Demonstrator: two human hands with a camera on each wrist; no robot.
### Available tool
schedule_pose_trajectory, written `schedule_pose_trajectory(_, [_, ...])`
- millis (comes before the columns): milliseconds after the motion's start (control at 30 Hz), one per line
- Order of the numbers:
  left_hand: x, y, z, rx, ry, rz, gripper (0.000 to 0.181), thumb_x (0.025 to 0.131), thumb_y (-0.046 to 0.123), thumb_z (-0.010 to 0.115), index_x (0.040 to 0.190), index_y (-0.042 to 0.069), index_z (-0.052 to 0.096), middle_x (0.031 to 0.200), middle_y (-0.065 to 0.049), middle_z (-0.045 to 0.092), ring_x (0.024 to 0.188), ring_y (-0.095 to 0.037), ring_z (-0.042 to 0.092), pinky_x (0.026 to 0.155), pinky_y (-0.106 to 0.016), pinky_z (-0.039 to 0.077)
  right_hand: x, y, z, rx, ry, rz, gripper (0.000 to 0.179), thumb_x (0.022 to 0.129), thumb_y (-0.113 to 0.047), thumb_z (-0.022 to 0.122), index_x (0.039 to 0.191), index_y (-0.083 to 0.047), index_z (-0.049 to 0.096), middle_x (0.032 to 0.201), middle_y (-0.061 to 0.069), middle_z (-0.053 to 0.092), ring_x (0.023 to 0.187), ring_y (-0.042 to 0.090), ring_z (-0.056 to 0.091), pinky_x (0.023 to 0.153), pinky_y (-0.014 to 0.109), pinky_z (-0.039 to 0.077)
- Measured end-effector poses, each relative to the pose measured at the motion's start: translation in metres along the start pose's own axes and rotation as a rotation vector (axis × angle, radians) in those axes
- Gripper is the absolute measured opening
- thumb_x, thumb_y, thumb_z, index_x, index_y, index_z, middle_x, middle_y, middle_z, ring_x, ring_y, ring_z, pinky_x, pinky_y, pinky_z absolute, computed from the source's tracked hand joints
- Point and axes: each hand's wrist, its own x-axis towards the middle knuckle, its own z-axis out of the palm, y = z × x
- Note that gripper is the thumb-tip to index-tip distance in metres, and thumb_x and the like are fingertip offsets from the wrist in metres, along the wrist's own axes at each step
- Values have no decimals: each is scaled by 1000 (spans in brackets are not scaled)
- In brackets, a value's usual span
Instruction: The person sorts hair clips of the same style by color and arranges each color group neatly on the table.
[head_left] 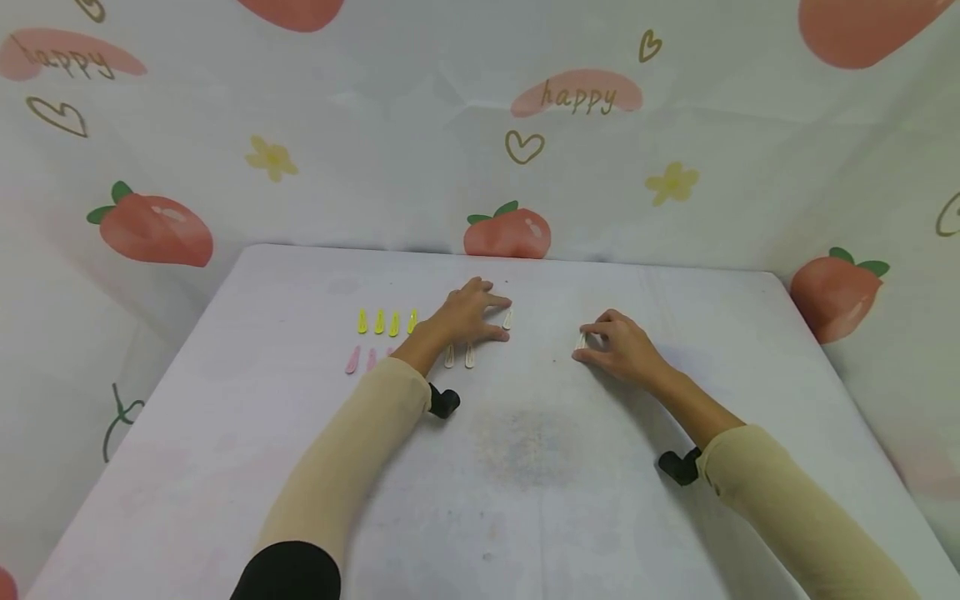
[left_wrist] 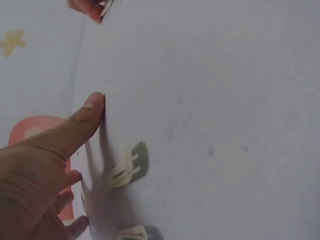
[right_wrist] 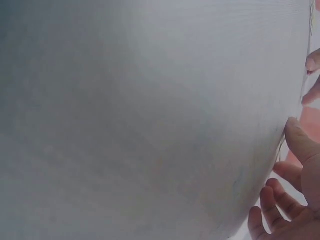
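Observation:
My left hand [head_left: 468, 315] is over the far middle of the white table, thumb and forefinger spread apart. Between their tips a white snap hair clip [head_left: 507, 317] lies on the tabletop. Two more white hair clips [head_left: 459, 357] lie just below that hand; the left wrist view has one white clip [left_wrist: 122, 172] near the thumb. To the right, my right hand [head_left: 618, 346] pinches another white hair clip [head_left: 581, 340] between thumb and forefinger at the table surface. In the right wrist view, the right hand [right_wrist: 295, 185] has its other fingers loosely bent.
Several yellow hair clips [head_left: 378, 322] form a row left of the left hand. Pink hair clips [head_left: 352, 360] sit in a row nearer me, partly hidden by the left arm. A printed cloth [head_left: 405, 167] hangs behind the table [head_left: 540, 517].

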Motion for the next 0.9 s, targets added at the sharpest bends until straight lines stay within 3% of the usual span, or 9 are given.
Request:
schedule_pose_trajectory(333, [4, 4, -3, -50, -2, -21, 52, 83, 41, 81, 129, 23, 68, 154, -12, 38, 147, -27, 22, 113, -55, 24, 0, -2, -1, 5, -5, 6, 49, 83, -24, 82, 120, 6, 69, 106, 20, 60, 88, 29, 54, 75, 41, 44])
schedule_pose_trajectory(433, [4, 3, -3, -41, -16, -23, 57, 82, 42, 81, 134, 25, 64, 155, -12, 37, 147, -28, 21, 114, -55, 24, 0, -1, -1, 9, -9, 5, 49, 83, -24, 82, 120, 6, 68, 107, 20, 60, 88, 29, 54, 75, 41, 44])
schedule_pose_trajectory(567, [5, 1, -6, -28, -79, -9, 67, 84, 43, 79, 145, 31, 53, 160, -13, 29, 151, -31, 11, 116, -56, 19, 1, 1, 1, 12, -11, 2, 49, 84, -24, 81, 121, 5, 69, 107, 18, 60, 88, 29, 54, 74, 40, 43])
schedule_pose_trajectory(667, [5, 1, -12, -33, -142, 11, 64, 87, 40, 76, 146, 34, 51, 163, -12, 22, 153, -32, 2, 117, -57, 13, 1, 1, 1, 11, -12, 7, 48, 84, -24, 81, 120, 5, 69, 106, 18, 60, 88, 28, 54, 74, 40, 43])
schedule_pose_trajectory(767, [6, 1, -16, -37, -194, 27, 61, 89, 37, 75, 146, 34, 52, 165, -12, 18, 153, -33, 0, 117, -57, 10, 1, 1, 1, 9, -14, 16, 48, 84, -24, 82, 120, 4, 69, 106, 17, 59, 89, 29, 54, 75, 40, 43])
schedule_pose_trajectory(900, [8, 2, -19, -41, -211, 32, 59, 90, 37, 73, 145, 32, 53, 164, -11, 19, 152, -34, 1, 117, -57, 11, 0, 1, 0, 8, -15, 26, 48, 83, -24, 82, 120, 4, 69, 107, 18, 60, 91, 29, 54, 77, 41, 44])
